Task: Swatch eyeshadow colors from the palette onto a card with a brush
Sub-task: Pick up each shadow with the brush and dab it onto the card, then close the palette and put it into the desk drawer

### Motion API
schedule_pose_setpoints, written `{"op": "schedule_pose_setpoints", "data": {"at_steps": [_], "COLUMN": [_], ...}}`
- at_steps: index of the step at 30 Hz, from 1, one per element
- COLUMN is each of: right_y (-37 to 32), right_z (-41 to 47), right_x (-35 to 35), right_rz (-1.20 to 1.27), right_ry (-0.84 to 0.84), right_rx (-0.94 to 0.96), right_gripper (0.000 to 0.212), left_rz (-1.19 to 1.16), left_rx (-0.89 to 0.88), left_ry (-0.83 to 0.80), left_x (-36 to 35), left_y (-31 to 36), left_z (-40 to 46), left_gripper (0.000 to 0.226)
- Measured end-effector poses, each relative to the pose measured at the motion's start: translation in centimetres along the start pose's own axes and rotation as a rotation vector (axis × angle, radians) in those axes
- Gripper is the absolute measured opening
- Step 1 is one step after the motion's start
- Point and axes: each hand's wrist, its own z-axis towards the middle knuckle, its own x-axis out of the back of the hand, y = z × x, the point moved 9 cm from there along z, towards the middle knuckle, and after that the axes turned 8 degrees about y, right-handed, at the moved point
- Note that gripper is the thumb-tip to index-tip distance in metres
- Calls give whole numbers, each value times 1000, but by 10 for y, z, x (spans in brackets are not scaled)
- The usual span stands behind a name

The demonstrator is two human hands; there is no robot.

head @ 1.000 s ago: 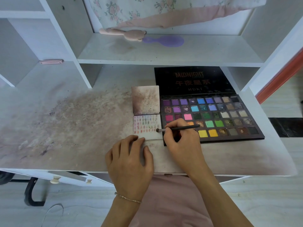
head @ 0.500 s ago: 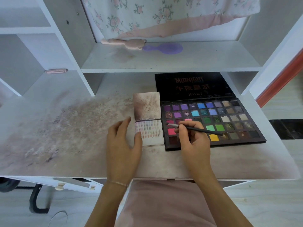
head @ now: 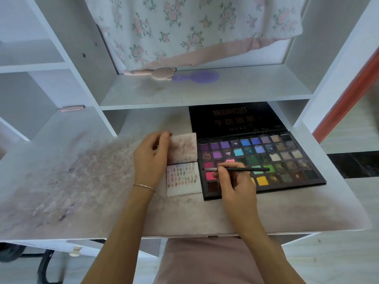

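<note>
- The right hand (head: 235, 181) covers several pans at the lower left of the palette (head: 260, 160), and its fingers pinch a thin dark brush (head: 238, 170) that lies level over the pans, silver ferrule pointing left; the tip is too blurred to make out.
- The left hand (head: 151, 158) has its fingers curled on the left edge of the card's (head: 184, 179) upper, powder-smudged leaf.
- The lower leaf carries rows of small swatches and lies flat just beside the palette.
- The worktop (head: 82, 181) is dusted with pinkish powder.
</note>
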Motion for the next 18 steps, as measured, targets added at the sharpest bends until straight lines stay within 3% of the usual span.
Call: {"op": "schedule_pose_setpoints", "data": {"at_steps": [4, 8, 12, 18], "right_y": [0, -6, -11, -20], "right_z": [0, 0, 1, 7], "right_x": [1, 4, 5, -12], "right_rz": [13, 42, 32, -96], "right_ry": [8, 37, 53, -129], "right_rx": [-1, 26, 66, 66], "right_gripper": [12, 13, 18, 28], "left_rz": [-3, 232, 612, 765], "left_rx": [-50, -270, -414, -409], "left_ry": [-117, -358, -596, -602], "left_x": [6, -3, -21, -15], "left_y": [7, 9, -8, -36], "left_z": [-17, -42, -74, -72], "left_gripper": [26, 18, 60, 64]}}
